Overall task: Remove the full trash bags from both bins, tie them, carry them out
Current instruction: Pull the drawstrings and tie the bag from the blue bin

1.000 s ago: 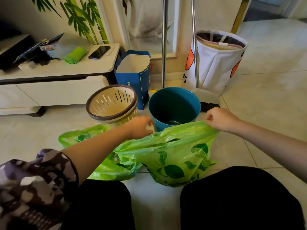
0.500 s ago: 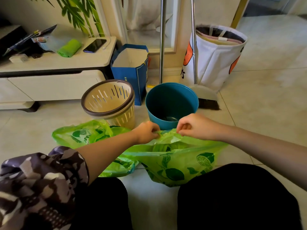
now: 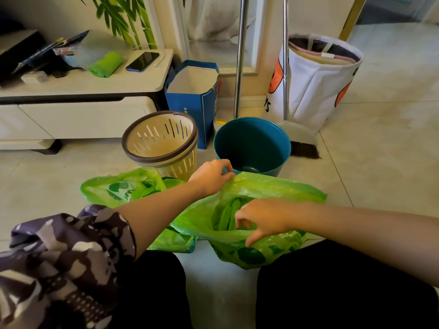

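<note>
Two green printed trash bags lie on the floor between my knees. The nearer bag (image 3: 273,193) gapes open in front of the teal bin (image 3: 280,148). My left hand (image 3: 211,175) pinches its far rim. My right hand (image 3: 261,219) is at its near rim with the fingers hooked over the edge, thumb pointing down. The other bag (image 3: 114,188) lies slack to the left, partly hidden by my left arm. A cream slotted bin (image 3: 142,150) with a brown ring stands beside the teal bin. Neither bin has a liner.
A blue paper bag (image 3: 190,100) stands behind the bins. A broom (image 3: 301,138) and a metal pole (image 3: 240,55) lean at the wall, next to a white fabric basket (image 3: 316,84). A low white cabinet (image 3: 78,115) with a phone is at left. Open tile floor extends right.
My right hand has come back from the bag's far rim to its near rim, and the bag's mouth has spread open. My left hand keeps its pinch on the far rim.
</note>
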Available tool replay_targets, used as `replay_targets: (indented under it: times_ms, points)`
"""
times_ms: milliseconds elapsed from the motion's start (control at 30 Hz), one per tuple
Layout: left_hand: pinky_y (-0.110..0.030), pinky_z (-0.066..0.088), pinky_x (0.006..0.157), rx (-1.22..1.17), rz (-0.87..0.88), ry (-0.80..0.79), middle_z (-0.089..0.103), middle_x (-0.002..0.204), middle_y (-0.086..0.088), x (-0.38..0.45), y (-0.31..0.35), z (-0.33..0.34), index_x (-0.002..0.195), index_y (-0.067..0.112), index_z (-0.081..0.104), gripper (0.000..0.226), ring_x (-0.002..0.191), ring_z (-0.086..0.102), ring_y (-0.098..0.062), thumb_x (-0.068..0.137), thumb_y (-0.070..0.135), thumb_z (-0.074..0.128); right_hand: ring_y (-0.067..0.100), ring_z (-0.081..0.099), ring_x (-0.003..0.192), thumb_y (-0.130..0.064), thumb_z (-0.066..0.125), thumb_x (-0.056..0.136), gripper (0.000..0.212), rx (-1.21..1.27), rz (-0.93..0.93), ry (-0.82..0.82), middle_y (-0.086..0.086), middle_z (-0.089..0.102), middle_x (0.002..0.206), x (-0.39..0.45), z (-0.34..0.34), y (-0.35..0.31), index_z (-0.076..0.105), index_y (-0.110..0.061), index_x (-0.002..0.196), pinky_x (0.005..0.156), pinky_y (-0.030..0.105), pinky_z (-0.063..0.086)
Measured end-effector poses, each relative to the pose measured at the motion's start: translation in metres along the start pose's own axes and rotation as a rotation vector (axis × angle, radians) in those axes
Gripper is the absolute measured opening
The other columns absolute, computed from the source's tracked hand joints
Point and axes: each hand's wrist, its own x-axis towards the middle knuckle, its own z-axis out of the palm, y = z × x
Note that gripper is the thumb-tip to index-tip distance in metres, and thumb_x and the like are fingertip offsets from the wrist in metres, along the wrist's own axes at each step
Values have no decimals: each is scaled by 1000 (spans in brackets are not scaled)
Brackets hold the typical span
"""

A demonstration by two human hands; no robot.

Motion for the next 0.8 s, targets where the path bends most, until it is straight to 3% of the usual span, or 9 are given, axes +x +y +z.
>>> replay_targets:
  times_ms: [133, 200, 300, 400, 533, 633, 700, 800]
  points:
    - [-30, 44, 73, -12, 4, 35, 60, 88, 0, 1, -1, -2, 87, 23, 58, 7, 84, 58, -20, 91, 28, 56, 15, 51, 91, -49, 68, 77, 54, -159, -17, -81, 1, 57, 109, 6, 6, -10, 48, -19, 116, 69, 34, 47]
    - [-31, 47, 76, -39, 6, 41, 63, 89, -1, 2, -1, -2, 87, 20, 61, 7, 86, 59, -20, 91, 25, 57, 21, 55, 99, -34, 66, 83, 42, -222, -17, -83, 4, 57, 113, 10, 10, -11, 48, -17, 117, 72, 39, 48]
    - [-32, 48, 79, -40, -8, 50, 66, 94, -6, 1, -4, -3, 93, 14, 65, 10, 89, 60, -22, 89, 19, 58, 24, 57, 98, -10, 53, 87, 24, -154, -23, 32, 5, 58, 109, 15, 10, -7, 50, -18, 110, 74, 36, 48]
    - [-32, 48, 81, -42, -46, 69, 64, 95, -8, 2, -9, -9, 101, 14, 65, 16, 88, 59, -22, 89, 13, 56, 14, 53, 89, -12, 52, 88, 17, 35, 0, 202, -2, 55, 100, 11, -3, -1, 55, -20, 102, 73, 26, 43]
    - [-25, 42, 76, -71, -84, 102, 59, 90, -1, 5, -17, -23, 93, 16, 64, 12, 84, 55, -17, 88, 10, 55, 13, 53, 92, -16, 51, 88, 15, 150, 45, 373, -2, 57, 101, -3, -13, 10, 60, -20, 99, 81, 30, 45]
    - [-28, 43, 76, -110, -106, 124, 60, 91, -3, 4, -20, -31, 91, 13, 61, 5, 88, 57, -20, 90, 13, 56, 12, 53, 91, -14, 53, 88, 16, 229, 59, 448, -3, 57, 98, -8, -14, 16, 64, -19, 98, 81, 27, 42]
    - [-29, 47, 71, -153, -116, 134, 62, 90, -5, 2, -19, -36, 91, 12, 61, 7, 85, 60, -22, 91, 18, 59, 9, 53, 90, -12, 55, 86, 16, 271, 65, 507, -6, 56, 94, -9, -16, 17, 67, -17, 96, 80, 21, 39]
    - [-24, 51, 47, -273, -143, 90, 62, 85, -7, -5, -16, -43, 87, 11, 56, 12, 63, 65, -21, 92, 22, 58, 2, 50, 83, -10, 58, 84, 17, 306, 102, 515, -16, 53, 86, -13, -19, 19, 69, -16, 95, 74, 12, 36]
